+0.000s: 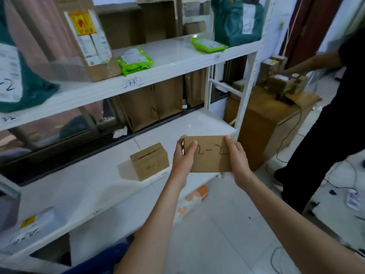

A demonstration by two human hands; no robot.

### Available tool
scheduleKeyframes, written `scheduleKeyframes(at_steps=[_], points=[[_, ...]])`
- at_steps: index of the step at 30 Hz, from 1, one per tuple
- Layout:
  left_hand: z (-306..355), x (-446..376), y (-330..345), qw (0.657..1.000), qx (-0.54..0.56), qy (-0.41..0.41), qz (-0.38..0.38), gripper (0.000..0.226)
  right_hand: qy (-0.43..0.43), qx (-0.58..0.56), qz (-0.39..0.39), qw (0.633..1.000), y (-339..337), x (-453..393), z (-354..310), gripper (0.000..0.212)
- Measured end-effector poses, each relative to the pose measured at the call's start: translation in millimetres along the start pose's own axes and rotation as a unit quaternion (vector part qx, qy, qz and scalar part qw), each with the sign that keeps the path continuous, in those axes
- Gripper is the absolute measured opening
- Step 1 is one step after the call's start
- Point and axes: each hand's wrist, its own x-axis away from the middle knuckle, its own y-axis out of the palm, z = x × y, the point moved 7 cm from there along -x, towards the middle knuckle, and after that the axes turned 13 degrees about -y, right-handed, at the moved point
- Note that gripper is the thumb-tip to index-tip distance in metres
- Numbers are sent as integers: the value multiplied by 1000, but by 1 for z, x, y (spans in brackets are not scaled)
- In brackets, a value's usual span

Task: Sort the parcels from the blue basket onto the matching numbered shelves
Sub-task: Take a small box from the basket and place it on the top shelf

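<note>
You have the cardboard parcel (pixel 208 154) up in front of you with its marked face turned toward your eyes, so the handwritten "2-2" can be read before you choose a shelf. Your left hand (pixel 182 157) pinches the parcel's 9 o'clock edge, thumb on the front and fingers behind; your right hand (pixel 238 158) grips the 3 o'clock edge the same way. Both grips are pressed onto the card, which keeps the flat face steady and untilted.

The parcel hangs in the air over the front right corner of the lower shelf (pixel 79 186), touching nothing there. At 9 o'clock from it a small cardboard box (pixel 150 161) with a faint scrawl rests on that shelf, apart from your hands. At 11 o'clock the upper shelf (pixel 177 56) carries edge tags, 1 reading "33" (pixel 132 82), with a green pouch (pixel 135 60) just above it and a second green pouch (pixel 208 44) further right. The lower shelf's own tags are too blurred to read, so the slot for "2-2" cannot be confirmed yet.

A dark blue shape (pixel 102 260) at 7 o'clock, low in view, may be the basket. At 3 o'clock another person (pixel 324 123) in dark clothes handles boxes on a table (pixel 276 107).
</note>
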Motion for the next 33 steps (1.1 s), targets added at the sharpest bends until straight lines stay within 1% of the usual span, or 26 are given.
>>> scheduleKeyframes(at_steps=[2,3,8,13,16,20,26,30,33], points=[[13,-19,24,1000,-19,2,-21,52,-13,0,22,1000,-17,-18,-9,44],[19,-30,34,999,-27,3,-32,53,-19,3,29,999,-24,-29,-12,44],[53,-86,76,996,-43,15,-71,51,-40,13,65,997,-40,-94,-28,56],[102,-150,100,994,-48,46,-90,50,-62,-2,93,994,-36,-164,-50,55],[142,-179,108,991,-39,81,-98,51,-86,6,95,992,-31,-203,-76,53],[207,-204,121,983,-26,151,-102,53,-138,-2,97,986,-28,-252,-125,50],[281,-226,140,970,-19,233,-61,53,-208,-26,79,975,-28,-316,-186,58],[318,-226,150,962,-28,269,-31,54,-238,-45,37,969,-24,-350,-216,56],[344,-221,152,955,-25,294,5,52,-251,-63,11,966,-20,-371,-236,50]])
